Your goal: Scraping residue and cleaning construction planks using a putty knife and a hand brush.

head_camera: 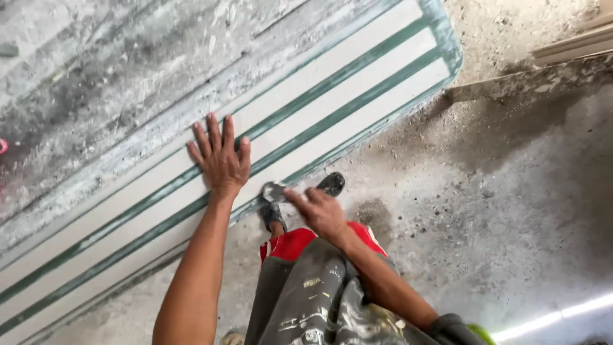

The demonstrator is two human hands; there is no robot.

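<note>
My left hand (220, 155) lies flat, fingers spread, on a long white panel with green stripes (357, 76) that lies on the concrete floor. My right hand (319, 212) grips a small grey metal scraper (273, 191) at the panel's near edge. Below my hands I see my red shorts, a grey stained garment and my dark sandals.
Dusty concrete floor (498, 211) stretches to the right. A rough grey slab surface (96, 83) runs along the panel's far side. A speckled stone strip (530, 83) and a pale moulding (575, 45) lie at the upper right. A bright light streak (555, 316) crosses the lower right.
</note>
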